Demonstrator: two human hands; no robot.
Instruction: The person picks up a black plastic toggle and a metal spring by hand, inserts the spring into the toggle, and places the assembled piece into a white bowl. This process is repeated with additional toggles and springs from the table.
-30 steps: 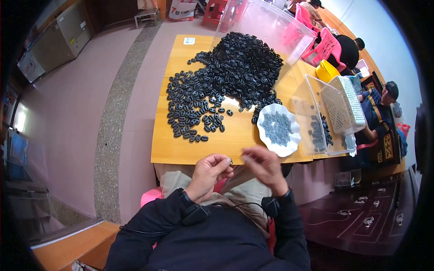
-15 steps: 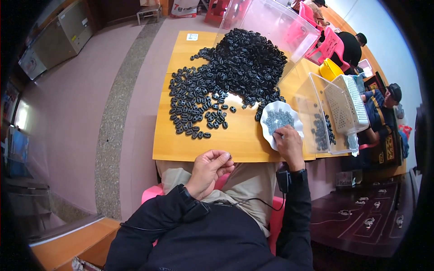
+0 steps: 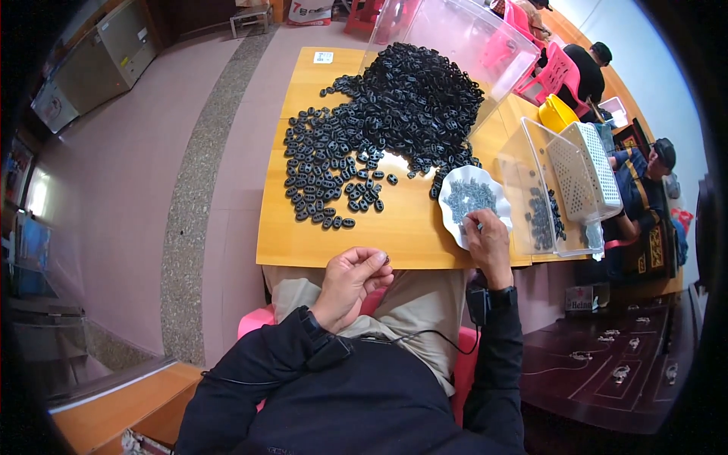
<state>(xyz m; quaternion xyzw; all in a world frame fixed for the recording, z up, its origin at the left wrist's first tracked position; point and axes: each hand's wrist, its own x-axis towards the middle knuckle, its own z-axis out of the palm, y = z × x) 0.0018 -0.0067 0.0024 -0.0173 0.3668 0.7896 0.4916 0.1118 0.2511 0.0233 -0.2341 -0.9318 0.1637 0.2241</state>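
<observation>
- Reaching over the near edge of the wooden table [image 3: 356,239], my right hand [image 3: 485,243] has its fingertips pinched inside the white scalloped dish [image 3: 459,178] of small grey pieces [image 3: 468,197]; I cannot tell whether it holds one.
- My left hand [image 3: 350,280] sits just short of the table's near edge, above my lap, fingers curled around a small dark piece [image 3: 386,259] at the fingertips.
- Black oval parts [image 3: 394,106] lie heaped at the table's far side, spreading toward its middle.
- A clear plastic bin [image 3: 542,189] stands just right of the dish.
</observation>
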